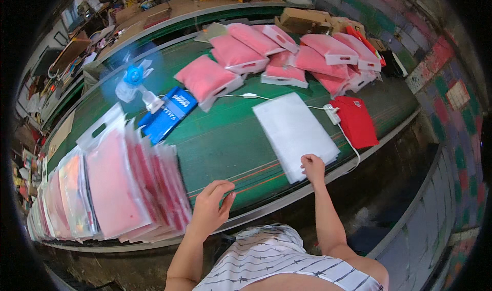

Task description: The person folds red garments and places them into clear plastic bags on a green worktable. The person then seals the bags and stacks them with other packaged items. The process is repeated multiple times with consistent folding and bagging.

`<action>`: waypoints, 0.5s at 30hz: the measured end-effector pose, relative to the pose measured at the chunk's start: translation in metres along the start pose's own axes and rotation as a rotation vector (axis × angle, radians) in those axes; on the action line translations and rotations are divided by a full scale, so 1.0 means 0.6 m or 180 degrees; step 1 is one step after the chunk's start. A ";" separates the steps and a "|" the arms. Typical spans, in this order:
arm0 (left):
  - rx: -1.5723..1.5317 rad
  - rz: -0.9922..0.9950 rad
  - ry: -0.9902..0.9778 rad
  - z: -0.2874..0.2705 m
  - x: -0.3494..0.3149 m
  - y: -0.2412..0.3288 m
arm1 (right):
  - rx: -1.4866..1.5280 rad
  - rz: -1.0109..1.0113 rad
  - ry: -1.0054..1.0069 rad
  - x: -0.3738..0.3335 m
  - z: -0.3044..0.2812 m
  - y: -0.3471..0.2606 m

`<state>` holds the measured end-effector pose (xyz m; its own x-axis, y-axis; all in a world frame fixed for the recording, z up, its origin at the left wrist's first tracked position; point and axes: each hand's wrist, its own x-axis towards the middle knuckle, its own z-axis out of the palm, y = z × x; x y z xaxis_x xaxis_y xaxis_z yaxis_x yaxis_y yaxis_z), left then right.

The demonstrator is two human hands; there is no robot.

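White sheets (289,132) lie in a flat stack near the front edge of the green surface (220,147), turned at a slant, probably so that their near end falls within easy reach. The right hand (312,168) is at that near end, fingers curled and thumb close to them; whether it has hold of a sheet cannot be told. The left hand (212,204) is loosely half open over the front edge, thumb apart from the fingers, with nothing visible in it.

Just right of the stack are a white power strip (332,114) and a folded red cloth (356,122). To the left, flat pink bags (115,181) stand on edge in a row, seemingly leaning together for support. Behind, plump pink bags (207,78) are heaped, perhaps to leave the front free. A blue packet (170,114) lies beside a small blue fan (134,75).
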<state>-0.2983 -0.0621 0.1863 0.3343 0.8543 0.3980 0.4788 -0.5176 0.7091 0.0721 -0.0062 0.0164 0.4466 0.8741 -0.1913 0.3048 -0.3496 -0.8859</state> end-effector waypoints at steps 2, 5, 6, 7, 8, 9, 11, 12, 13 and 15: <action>0.0105 -0.0071 -0.0336 0.085 0.025 -0.016 | -0.0849 -0.0821 0.0506 0.062 -0.063 0.048; 0.0214 -0.0142 -0.0855 0.189 0.049 -0.021 | -0.1729 -0.1108 0.0778 0.139 -0.140 0.093; 0.0234 -0.0150 -0.1029 0.215 0.055 -0.013 | -0.1997 -0.1262 0.0929 0.161 -0.161 0.110; 0.0259 -0.0229 -0.1172 0.235 0.060 -0.001 | -0.2271 -0.1410 0.1054 0.173 -0.177 0.121; 0.0284 -0.0308 -0.1314 0.254 0.066 0.012 | -0.2285 -0.1323 0.0933 0.183 -0.188 0.130; 0.0310 -0.0385 -0.1454 0.269 0.071 0.021 | -0.2298 -0.1237 0.0814 0.191 -0.193 0.138; 0.0261 -0.0375 -0.1567 0.291 0.077 0.025 | -0.2250 -0.1106 0.0629 0.194 -0.189 0.131; 0.0237 -0.0366 -0.1626 0.298 0.079 0.026 | -0.2194 -0.1050 0.0588 0.190 -0.188 0.128; 0.0293 -0.0390 -0.1648 0.301 0.084 0.029 | -0.2132 -0.0992 0.0561 0.185 -0.184 0.119; 0.0407 -0.0431 -0.1704 0.301 0.093 0.032 | -0.2125 -0.0860 0.0409 0.179 -0.172 0.113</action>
<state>-0.1237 -0.0326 0.1171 0.6121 0.7880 -0.0659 0.6294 -0.4350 0.6439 0.2277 0.0288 -0.0205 0.3659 0.9268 0.0848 0.8478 -0.2943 -0.4411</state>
